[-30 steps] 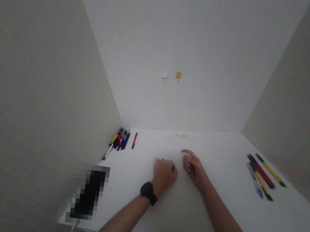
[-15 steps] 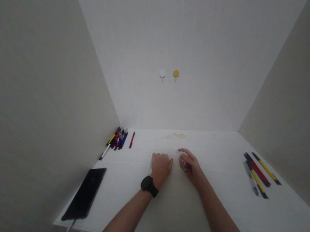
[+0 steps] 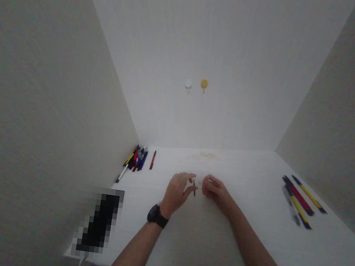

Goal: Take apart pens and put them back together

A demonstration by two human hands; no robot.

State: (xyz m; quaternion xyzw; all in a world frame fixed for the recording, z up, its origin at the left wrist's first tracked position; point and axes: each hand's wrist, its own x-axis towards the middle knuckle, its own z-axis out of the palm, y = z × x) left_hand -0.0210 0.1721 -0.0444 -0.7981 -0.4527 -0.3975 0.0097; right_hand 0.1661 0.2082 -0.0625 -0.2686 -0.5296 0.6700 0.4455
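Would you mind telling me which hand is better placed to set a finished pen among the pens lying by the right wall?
Probably the right hand: it is on the side of the pens by the right wall, while the left hand pinches a thin dark part.

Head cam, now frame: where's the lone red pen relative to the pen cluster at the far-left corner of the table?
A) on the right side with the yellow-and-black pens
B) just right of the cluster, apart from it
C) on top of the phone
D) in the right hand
B: the red pen lies alone on the table, just right of the pen cluster and not touching it.
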